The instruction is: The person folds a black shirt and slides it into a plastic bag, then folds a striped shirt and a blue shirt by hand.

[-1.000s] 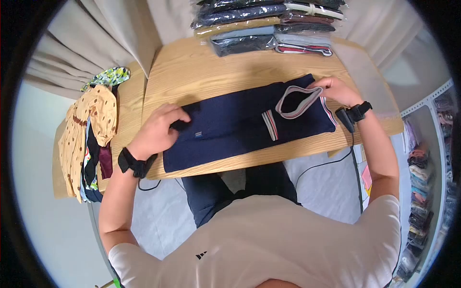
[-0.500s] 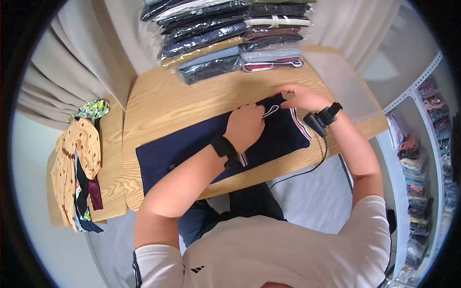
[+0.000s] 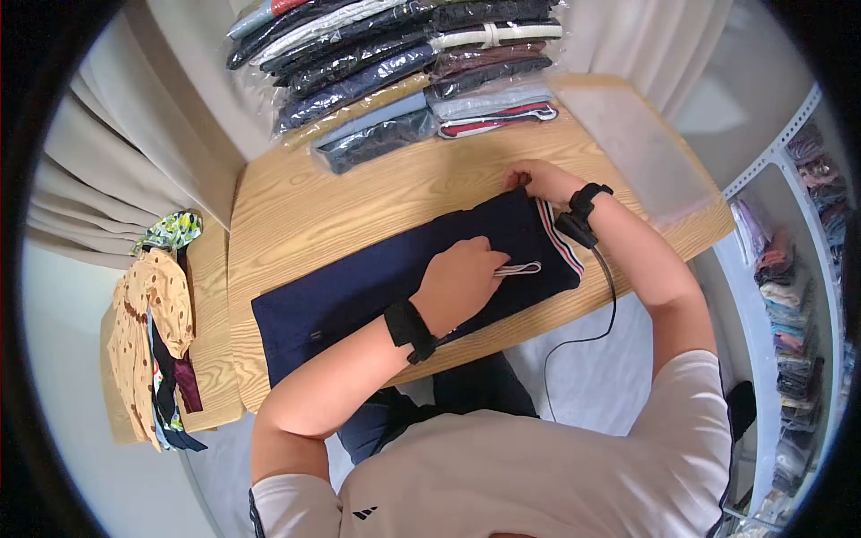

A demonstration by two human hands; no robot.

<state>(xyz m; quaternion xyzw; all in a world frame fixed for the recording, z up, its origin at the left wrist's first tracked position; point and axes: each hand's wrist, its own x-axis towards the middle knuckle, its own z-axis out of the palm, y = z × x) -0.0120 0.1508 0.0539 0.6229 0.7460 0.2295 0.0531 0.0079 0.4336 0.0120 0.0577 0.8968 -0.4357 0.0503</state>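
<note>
A navy folded garment (image 3: 377, 260), perhaps shorts or trousers, lies flat across the table. A red, white and blue striped band (image 3: 560, 238) runs along its right end. My left hand (image 3: 457, 282) rests over its right half, closed, with the looped end of a white drawstring (image 3: 522, 269) sticking out from its fingertips. At the garment's far right corner, my right hand (image 3: 545, 182) is closed with thumb and fingers pinching the fabric. Both wrists wear black straps.
Stacks of clothes in clear bags (image 3: 386, 99) stand at the table's back. A translucent sheet (image 3: 632, 148) lies at the right. Patterned clothing (image 3: 152, 305) hangs over a side table at left. Shelves of folded clothes (image 3: 789, 341) line the right. A black cable (image 3: 613, 305) trails from the right wrist device.
My left hand has moved toward the near edge, bringing the drawstring loop with it. My right hand has closed on the garment's far corner. The view has shifted slightly.
</note>
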